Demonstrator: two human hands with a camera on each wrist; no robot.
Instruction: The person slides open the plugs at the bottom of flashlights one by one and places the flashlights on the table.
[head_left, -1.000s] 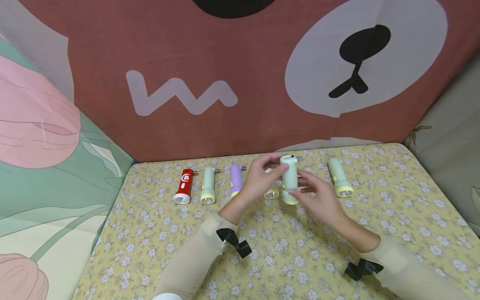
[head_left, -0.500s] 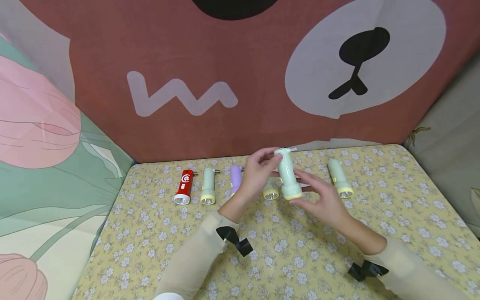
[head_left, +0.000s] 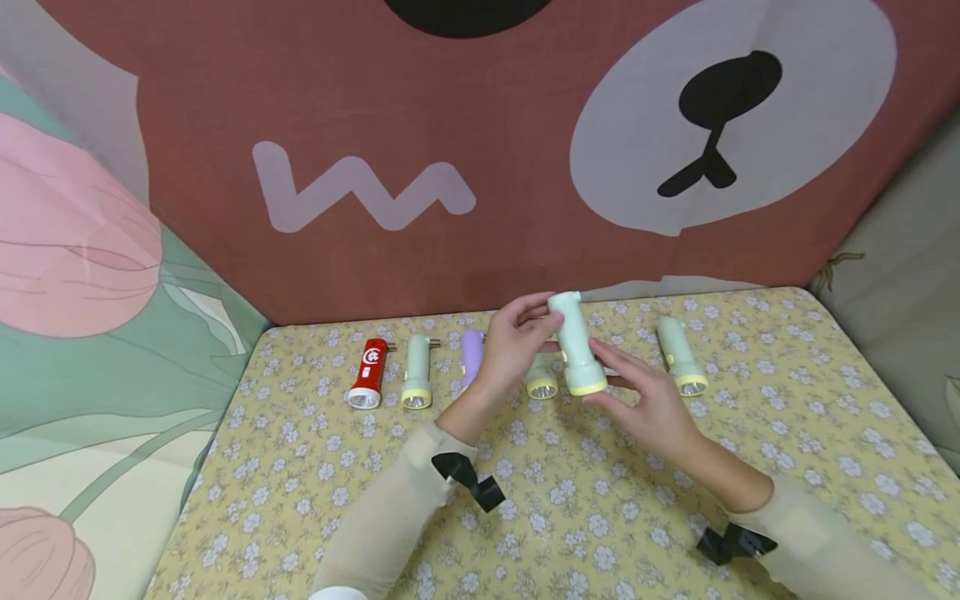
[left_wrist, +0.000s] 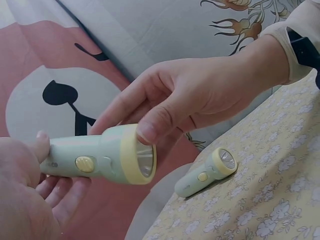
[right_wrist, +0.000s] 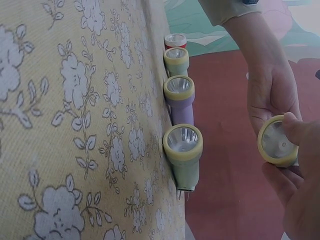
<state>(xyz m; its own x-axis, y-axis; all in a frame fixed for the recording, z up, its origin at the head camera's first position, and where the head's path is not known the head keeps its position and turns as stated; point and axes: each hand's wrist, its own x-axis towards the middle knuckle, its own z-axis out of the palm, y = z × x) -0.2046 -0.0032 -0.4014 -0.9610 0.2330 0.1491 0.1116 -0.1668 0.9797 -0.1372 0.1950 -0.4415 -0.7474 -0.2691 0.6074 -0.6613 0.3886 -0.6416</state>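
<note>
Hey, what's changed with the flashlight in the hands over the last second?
The held green flashlight has been lifted a little and tilted, its tail now leaning left toward the left hand, its yellow lens end by the right hand. Both hands kept their hold. The red flashlight, purple flashlight and the others on the table stayed put.

Smooth plastic torch (head_left: pixel 575 343), cloth tablecloth (head_left: pixel 570 500)

Red torch (head_left: pixel 368 374), purple torch (head_left: pixel 472 353) on floral cloth (head_left: pixel 570 500); bear backdrop (head_left: pixel 480 150).
</note>
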